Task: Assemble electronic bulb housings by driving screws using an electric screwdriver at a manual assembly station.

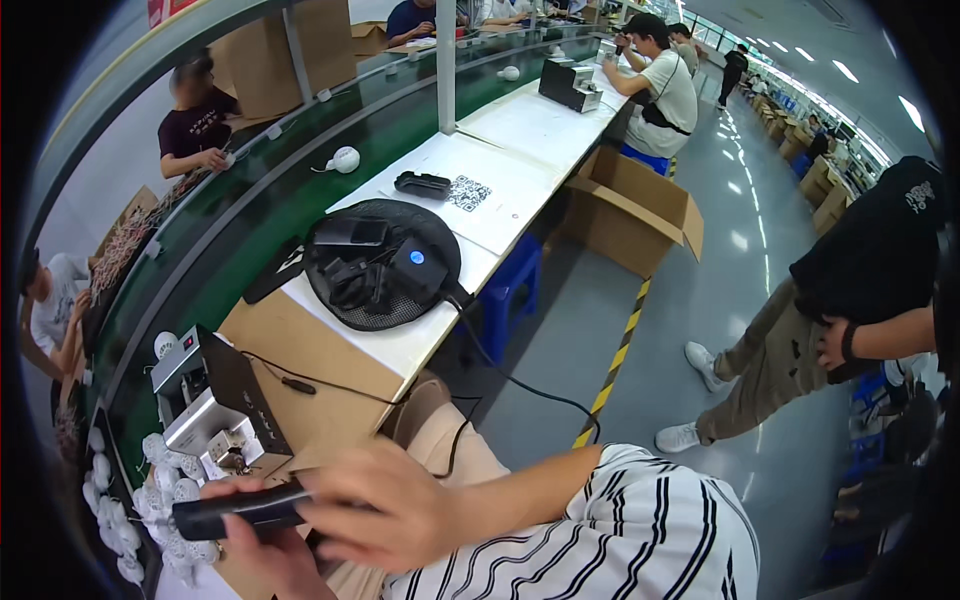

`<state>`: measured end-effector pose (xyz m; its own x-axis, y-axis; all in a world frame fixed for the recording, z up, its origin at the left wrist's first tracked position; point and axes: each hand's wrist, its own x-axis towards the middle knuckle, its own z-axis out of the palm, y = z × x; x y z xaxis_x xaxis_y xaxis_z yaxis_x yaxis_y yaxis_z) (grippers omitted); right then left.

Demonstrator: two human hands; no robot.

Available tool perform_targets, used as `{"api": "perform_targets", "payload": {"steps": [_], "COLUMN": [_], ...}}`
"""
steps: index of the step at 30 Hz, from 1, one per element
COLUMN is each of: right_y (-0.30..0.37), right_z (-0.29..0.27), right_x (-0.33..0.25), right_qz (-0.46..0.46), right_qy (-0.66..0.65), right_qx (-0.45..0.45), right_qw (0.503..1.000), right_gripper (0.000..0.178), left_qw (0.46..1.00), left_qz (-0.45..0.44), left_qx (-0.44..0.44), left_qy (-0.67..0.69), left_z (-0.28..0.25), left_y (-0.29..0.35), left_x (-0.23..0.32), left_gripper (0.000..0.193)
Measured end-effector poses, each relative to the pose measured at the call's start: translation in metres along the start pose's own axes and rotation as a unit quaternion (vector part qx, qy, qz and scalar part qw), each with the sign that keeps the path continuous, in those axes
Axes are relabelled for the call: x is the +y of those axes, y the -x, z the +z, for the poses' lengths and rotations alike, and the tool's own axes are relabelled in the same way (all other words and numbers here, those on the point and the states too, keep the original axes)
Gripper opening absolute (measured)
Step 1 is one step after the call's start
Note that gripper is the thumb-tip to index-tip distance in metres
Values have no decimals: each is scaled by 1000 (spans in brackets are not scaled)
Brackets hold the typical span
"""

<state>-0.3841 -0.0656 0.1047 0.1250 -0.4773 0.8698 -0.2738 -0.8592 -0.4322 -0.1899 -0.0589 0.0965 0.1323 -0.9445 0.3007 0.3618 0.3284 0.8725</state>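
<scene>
Low in the view, my left hand [268,552] is closed round a black tube-like object [240,512], its thumb pressed along the near side. My right hand [385,505], blurred by motion, covers the object's right end with its fingers curled about it. What those fingertips touch is partly hidden. Just beyond my hands stands a black and silver bench device [225,410] with a small metal fixture on its front. White round bulb-like pieces [165,495] are heaped beside it on the left.
A round black mesh tray [440,285] with black devices and cables lies on the table. Behind it sit a black holder [423,185] and a printed sheet [480,205]. A green conveyor [270,200] runs alongside. An open carton [630,215] and a standing person [850,290] are to the right.
</scene>
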Motion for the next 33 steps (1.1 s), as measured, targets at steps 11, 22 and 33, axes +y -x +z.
{"api": "perform_targets", "payload": {"steps": [11, 22, 33], "right_y": [-13, 50, 47], "right_z": [47, 37, 46], "right_x": [44, 177, 164], "right_qz": [205, 350, 383], "right_qy": [-624, -770, -687], "right_qx": [169, 120, 79], "right_qw": [735, 520, 612], "right_gripper": [50, 46, 44], "left_qw": [900, 555, 725], "left_qz": [-218, 42, -78], "left_qx": [-253, 9, 32], "left_qy": [-281, -831, -683], "left_z": [1, -258, -251], "left_y": [15, -267, -280], "left_x": [34, 18, 64], "left_gripper": [29, 49, 70]}}
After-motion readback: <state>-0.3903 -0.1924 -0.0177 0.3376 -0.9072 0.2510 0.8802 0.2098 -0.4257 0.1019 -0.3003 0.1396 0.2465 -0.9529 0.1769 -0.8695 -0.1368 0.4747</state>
